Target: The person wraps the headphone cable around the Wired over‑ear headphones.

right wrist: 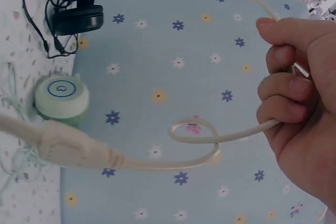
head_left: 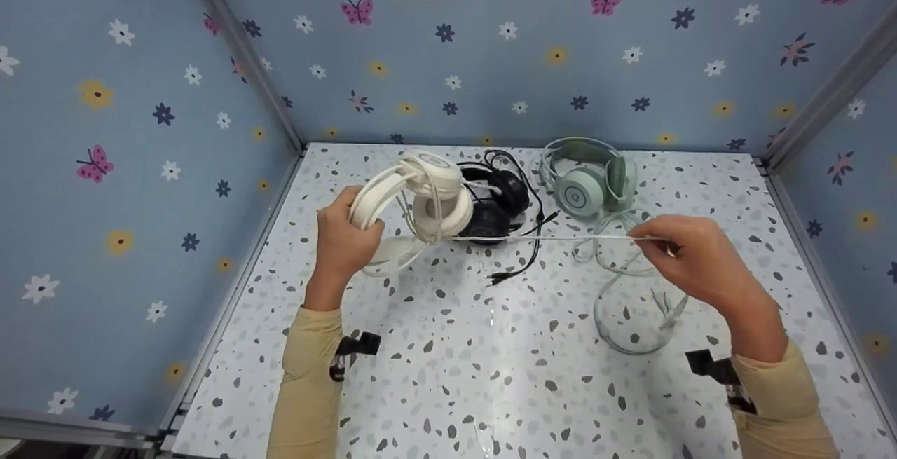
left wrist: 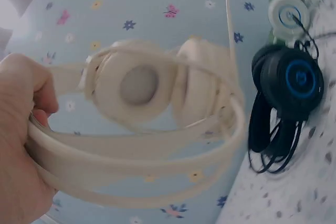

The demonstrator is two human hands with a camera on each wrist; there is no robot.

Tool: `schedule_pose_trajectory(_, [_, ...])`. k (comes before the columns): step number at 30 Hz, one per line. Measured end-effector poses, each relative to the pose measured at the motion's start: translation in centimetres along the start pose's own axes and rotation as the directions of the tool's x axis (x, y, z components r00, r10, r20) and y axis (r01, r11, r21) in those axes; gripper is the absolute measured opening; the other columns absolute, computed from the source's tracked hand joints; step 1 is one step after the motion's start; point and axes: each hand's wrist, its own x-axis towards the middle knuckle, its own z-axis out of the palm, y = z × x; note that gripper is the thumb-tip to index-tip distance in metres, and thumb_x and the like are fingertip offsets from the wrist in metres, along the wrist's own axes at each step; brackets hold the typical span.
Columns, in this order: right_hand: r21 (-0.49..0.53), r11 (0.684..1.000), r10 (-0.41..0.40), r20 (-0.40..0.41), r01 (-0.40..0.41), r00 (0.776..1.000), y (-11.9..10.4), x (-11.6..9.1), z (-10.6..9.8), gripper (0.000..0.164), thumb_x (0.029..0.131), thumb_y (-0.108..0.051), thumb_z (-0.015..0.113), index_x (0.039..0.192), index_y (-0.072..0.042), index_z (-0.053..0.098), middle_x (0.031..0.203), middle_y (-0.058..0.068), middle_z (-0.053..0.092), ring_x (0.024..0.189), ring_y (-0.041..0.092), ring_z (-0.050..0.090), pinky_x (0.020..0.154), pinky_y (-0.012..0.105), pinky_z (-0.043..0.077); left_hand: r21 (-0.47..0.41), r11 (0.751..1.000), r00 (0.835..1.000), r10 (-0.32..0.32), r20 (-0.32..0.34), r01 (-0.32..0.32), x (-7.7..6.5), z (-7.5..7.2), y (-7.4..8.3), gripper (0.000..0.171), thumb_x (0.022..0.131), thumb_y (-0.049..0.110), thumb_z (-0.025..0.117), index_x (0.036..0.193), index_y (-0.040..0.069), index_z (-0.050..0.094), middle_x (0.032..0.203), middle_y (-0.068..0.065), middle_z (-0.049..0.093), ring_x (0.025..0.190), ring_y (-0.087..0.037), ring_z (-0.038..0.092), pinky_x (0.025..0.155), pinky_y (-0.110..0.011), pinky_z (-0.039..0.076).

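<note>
Running nearly straight between two grips, the cable (head_left: 567, 237) crosses in front of the black headset (head_left: 488, 222), its long axis roughly level from side to side in the head view. One end of this stretch meets the white headset (head_left: 424, 182), held up to the left of the black headset and partly overlapping it in that view; the other meets the right hand (head_left: 690, 259), well to the black headset's right. The left hand (head_left: 343, 238) grips the white headset by its band (head_left: 378, 200), with the cups (head_left: 457, 217) lying away from the palm, toward the black headset. Curled fingers of the right hand pinch the cable; past them it makes a small loop and leads to a thicker piece (right wrist: 73, 145). A strand (head_left: 436, 196) also crosses the cups. By my judgement, the rightward line of the cable matters most, and the left hand is nearer the cups. The green headset (head_left: 583, 191) lies right of the black headset.
</note>
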Motion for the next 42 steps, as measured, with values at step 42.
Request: schedule_pose_trajectory(42, [0.199, 0.874, 0.405, 0.204, -0.443, 0.891, 7.6, -1.4, 13.4, 0.051, 0.097, -0.031, 0.060, 0.055, -0.014, 0.036, 0.049, -0.008, 0.024, 0.042, 0.004, 0.019, 0.047, 0.027, 0.023, -0.675, -0.617, 0.912, 0.230, 0.339, 0.406, -3.7, 6.0, -1.2, 0.024, 0.072, -0.012, 0.042, 0.087, 0.007, 0.039, 0.057, 0.004, 0.024, 0.041, -0.006, 0.024, 0.043, -0.018, 0.027])
